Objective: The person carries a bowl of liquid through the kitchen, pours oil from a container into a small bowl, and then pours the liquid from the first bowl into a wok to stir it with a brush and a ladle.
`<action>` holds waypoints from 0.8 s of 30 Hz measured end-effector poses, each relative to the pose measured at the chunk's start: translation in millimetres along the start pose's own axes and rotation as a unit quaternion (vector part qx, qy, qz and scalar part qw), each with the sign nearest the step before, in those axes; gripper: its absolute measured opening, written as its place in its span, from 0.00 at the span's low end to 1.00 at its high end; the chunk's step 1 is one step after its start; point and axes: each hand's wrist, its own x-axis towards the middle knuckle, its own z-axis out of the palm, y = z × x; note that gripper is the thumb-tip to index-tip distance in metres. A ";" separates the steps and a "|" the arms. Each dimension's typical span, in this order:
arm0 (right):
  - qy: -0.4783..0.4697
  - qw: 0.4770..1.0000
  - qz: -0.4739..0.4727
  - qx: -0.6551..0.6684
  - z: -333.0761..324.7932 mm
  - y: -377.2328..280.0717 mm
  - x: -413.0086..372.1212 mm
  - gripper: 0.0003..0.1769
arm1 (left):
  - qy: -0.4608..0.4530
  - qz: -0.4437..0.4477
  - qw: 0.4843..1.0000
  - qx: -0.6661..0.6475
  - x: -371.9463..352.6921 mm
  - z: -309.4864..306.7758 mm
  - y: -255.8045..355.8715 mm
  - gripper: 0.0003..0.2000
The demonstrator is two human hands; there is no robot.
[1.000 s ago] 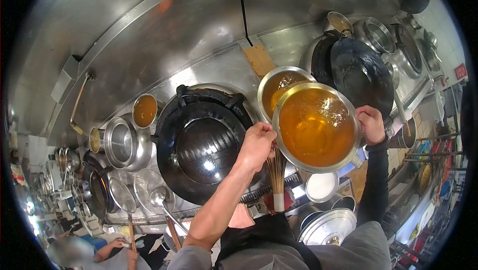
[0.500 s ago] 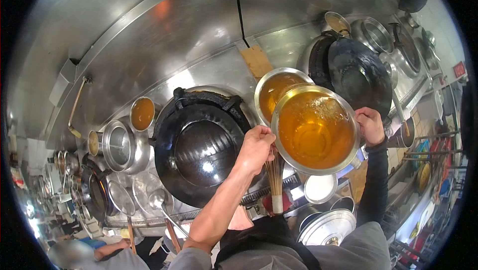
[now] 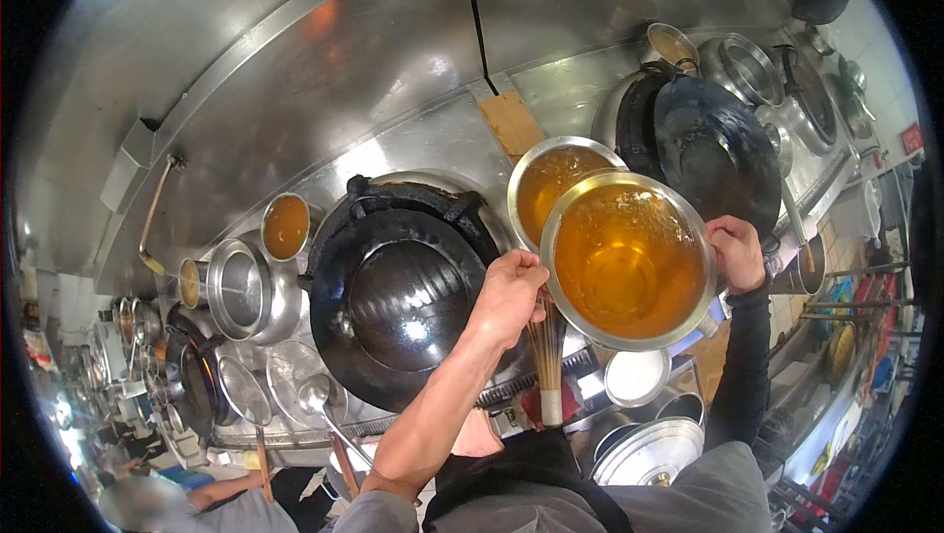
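A wide metal bowl (image 3: 632,329) of clear amber liquid, which looks like oil, is held up between my two hands. My left hand (image 3: 510,295) pinches its left rim, with the thumb at the edge. Its right rim is gripped by the fingers of my right hand (image 3: 736,250). Just behind the bowl, a metal pot (image 3: 527,161) also contains amber liquid, and the bowl's far edge overlaps it in view; contact cannot be told. Below my left hand is a bamboo wok brush (image 3: 548,366).
Left of my hands sits a large black wok (image 3: 408,287); another wok (image 3: 716,154) rests at the back right. A pot of white contents (image 3: 637,377) stands nearer me. A ladle (image 3: 317,395) lies at the left. Another person (image 3: 236,499) is at the lower left.
The bubbles on the liquid in the held bowl have thinned out and its surface looks calmer. Both hands keep their grip; the view has shifted slightly.
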 end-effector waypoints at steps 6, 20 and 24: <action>0.001 1.000 -0.018 -0.004 -2.1 14.0 8.3 0.12 | -0.001 -0.005 1.000 -0.002 -0.7 1.2 6.1 0.03; -0.012 0.997 -0.073 0.032 23.7 -21.1 59.4 0.08 | 0.008 0.033 0.999 0.027 25.7 -13.5 46.0 0.03; -0.013 0.994 -0.108 0.023 44.0 -58.0 93.2 0.09 | 0.028 0.077 0.995 0.054 43.6 -25.2 79.5 0.05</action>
